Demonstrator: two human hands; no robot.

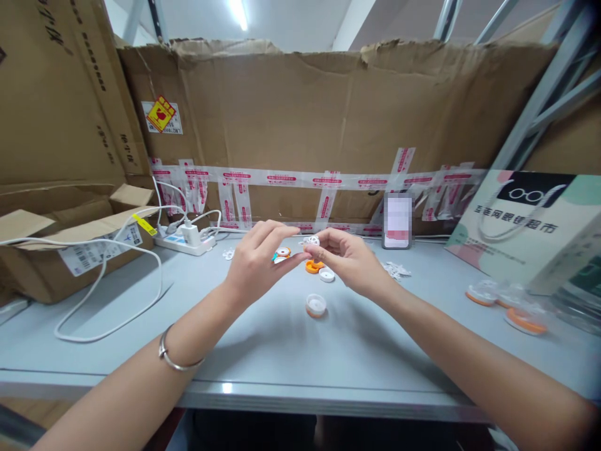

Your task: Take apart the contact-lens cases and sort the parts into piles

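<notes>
Over the middle of the table, my right hand (352, 260) pinches a small white plastic piece (310, 240) with openings in it, between thumb and fingertips. My left hand (253, 260) is just left of that piece, its thumb and fingers apart with nothing seen between them. Beyond the hands lie an orange round part (313, 267) and a white round cap (327, 274). Partly behind my left thumb is a white and orange disc (282, 252). Nearer to me, a small round white container with an orange base (316, 305) stands on the table.
White small parts (397, 270) lie right of my hands, near an upright phone (397, 220). Orange-based discs (526, 321) sit far right by a paper bag (511, 225). A white cable (107, 338) loops from a power strip (185, 243) past an open carton (70, 250).
</notes>
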